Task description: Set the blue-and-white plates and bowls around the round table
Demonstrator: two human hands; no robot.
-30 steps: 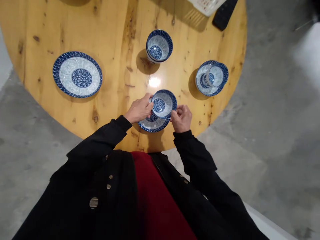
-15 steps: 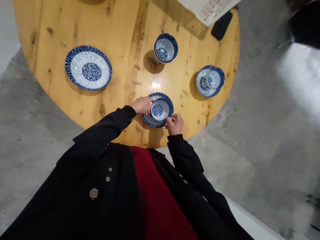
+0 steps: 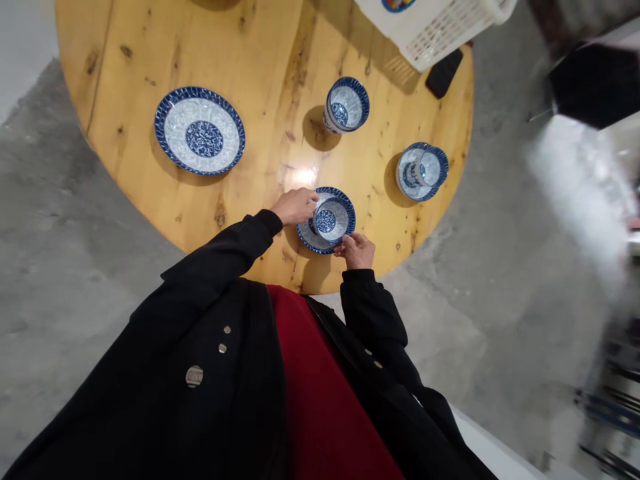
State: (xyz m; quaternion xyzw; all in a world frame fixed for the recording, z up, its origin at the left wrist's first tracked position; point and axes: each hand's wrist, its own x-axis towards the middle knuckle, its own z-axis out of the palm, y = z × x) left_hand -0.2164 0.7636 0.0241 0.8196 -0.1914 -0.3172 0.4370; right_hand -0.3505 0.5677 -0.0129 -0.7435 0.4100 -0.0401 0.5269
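Note:
A small blue-and-white bowl [image 3: 333, 220] sits on a matching saucer [image 3: 307, 239] near the front edge of the round wooden table [image 3: 270, 80]. My left hand [image 3: 296, 205] curls its fingers against the bowl's left rim. My right hand [image 3: 357, 250] pinches the bowl's lower right rim, over the saucer's edge. Both sleeves are black.
A large blue-and-white plate [image 3: 200, 131] lies at the left. A second bowl [image 3: 348, 105] stands behind, and another bowl on a saucer [image 3: 423, 171] sits at the right. A white basket [image 3: 435, 23] and a dark phone [image 3: 444, 73] are at the far right edge. Grey floor surrounds the table.
The bowl has come down from above the saucer and now rests on it, both hands still at its rim. The view has pulled back and shifted, showing more floor.

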